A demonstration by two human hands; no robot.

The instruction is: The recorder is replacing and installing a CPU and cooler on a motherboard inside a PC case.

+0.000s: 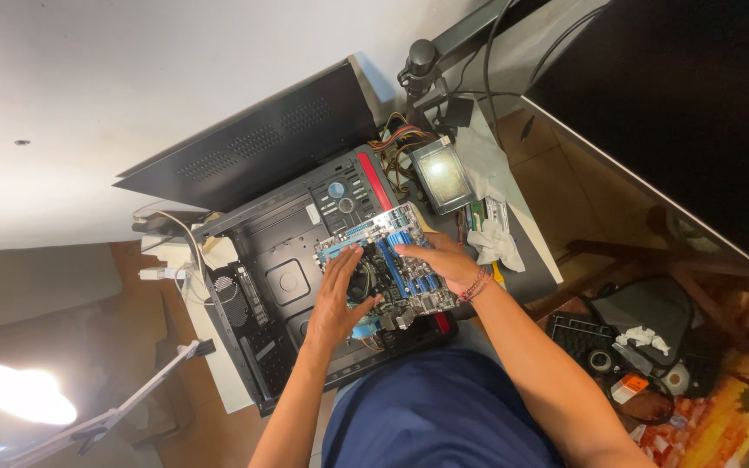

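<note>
Nearest is the person's dark blue shirt [439, 412], with both forearms reaching away from it. The left hand [340, 299] lies flat with fingers spread on the near left part of a circuit board [389, 264], its fingertips at the board's left edge. The right hand [446, 260] rests on the board's right side, fingers stretched out across the blue slots, palm down and holding nothing; a red bracelet [476, 286] circles its wrist. The board sits over the open black computer case [283, 286], which lies on its side on the table [530, 234], the board toward the case's right end. To the right, on the floor, lie a black bag [652, 308] and small clutter. Beyond the right hand, crumpled white cloths [496, 243] rest on the table. Farther off stands a grey power supply [442, 176] with coloured wires, and the case's black side panel [257, 143] leans at the far left. A bright lamp [15, 392] glows near left.
</note>
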